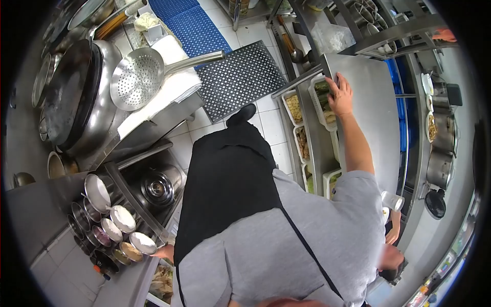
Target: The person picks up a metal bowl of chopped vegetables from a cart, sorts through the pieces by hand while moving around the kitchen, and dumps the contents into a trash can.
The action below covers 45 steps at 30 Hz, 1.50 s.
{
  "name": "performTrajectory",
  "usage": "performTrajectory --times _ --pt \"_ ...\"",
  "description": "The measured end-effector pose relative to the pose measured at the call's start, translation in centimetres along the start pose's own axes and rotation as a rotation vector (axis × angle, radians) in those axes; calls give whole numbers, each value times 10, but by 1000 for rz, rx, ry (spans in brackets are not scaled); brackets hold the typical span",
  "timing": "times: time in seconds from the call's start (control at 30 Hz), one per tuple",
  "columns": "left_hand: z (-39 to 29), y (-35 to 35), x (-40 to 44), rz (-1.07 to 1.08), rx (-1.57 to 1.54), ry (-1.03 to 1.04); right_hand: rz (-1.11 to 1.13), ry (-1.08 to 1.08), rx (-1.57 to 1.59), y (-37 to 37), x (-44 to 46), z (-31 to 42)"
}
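Observation:
My right hand (341,94) rests at the near edge of the steel counter (365,92), its fingers apart and holding nothing visible. Right below it is a white tub of green vegetables (322,100). On the other side, only a small part of my left hand (163,251) shows past the black apron (225,179), close to a metal bowl of white powder (143,243); its fingers are too hidden to read. More bowls, one with white contents (123,219), stand around that bowl.
A large wok (69,92) and a perforated ladle (137,79) are at the upper left. A black mat (243,79) and a blue mat (197,30) lie on the tiles. Another person's arm (394,228) shows at the lower right. Pots (441,166) line the right shelf.

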<state>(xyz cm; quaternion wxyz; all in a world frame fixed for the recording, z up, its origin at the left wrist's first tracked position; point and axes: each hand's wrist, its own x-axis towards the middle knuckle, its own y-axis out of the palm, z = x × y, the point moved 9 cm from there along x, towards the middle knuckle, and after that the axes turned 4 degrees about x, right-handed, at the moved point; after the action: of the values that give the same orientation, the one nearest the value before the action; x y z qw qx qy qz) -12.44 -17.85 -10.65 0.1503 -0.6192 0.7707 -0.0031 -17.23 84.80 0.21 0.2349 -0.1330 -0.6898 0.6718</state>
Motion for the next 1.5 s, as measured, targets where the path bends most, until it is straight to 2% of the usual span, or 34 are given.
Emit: performTrajectory --times 0.6,0.77,0.83,0.9,0.97,1.03,1.17,1.23,1.3,1.37,1.43,1.47,1.5 --pt "-10 -19 -5 -114 198 16 5 -2 -28 6 1 -1" --pt "-18 -6 -15 -148 290 -9 12 -43 6 1 1 4" --pt "21 -33 53 -143 381 56 -34 -148 131 1 2 2" --pt "13 -19 30 -55 104 38 -43 -147 26 6 -1 1" --pt "9 -11 13 -46 44 3 -23 -122 -23 4 -1 5" --pt "17 -9 26 37 44 83 -27 -124 -54 8 -1 1" --pt "11 -1 17 147 65 70 -34 -131 -88 15 -1 -3" --pt "-1 4 -2 195 46 -51 -63 -134 -106 19 3 0" --pt "9 9 11 311 -49 -85 -97 -116 -135 24 -3 -1" --pt "-11 14 -11 429 -6 -101 -181 -94 -128 20 -24 33" --pt "-7 10 -7 500 63 -172 -246 -109 -95 6 -57 103" --pt "-13 8 -12 492 108 -177 -381 -326 154 11 -83 143" --pt "-16 5 -16 484 156 -184 -215 -363 347 55 -100 169"
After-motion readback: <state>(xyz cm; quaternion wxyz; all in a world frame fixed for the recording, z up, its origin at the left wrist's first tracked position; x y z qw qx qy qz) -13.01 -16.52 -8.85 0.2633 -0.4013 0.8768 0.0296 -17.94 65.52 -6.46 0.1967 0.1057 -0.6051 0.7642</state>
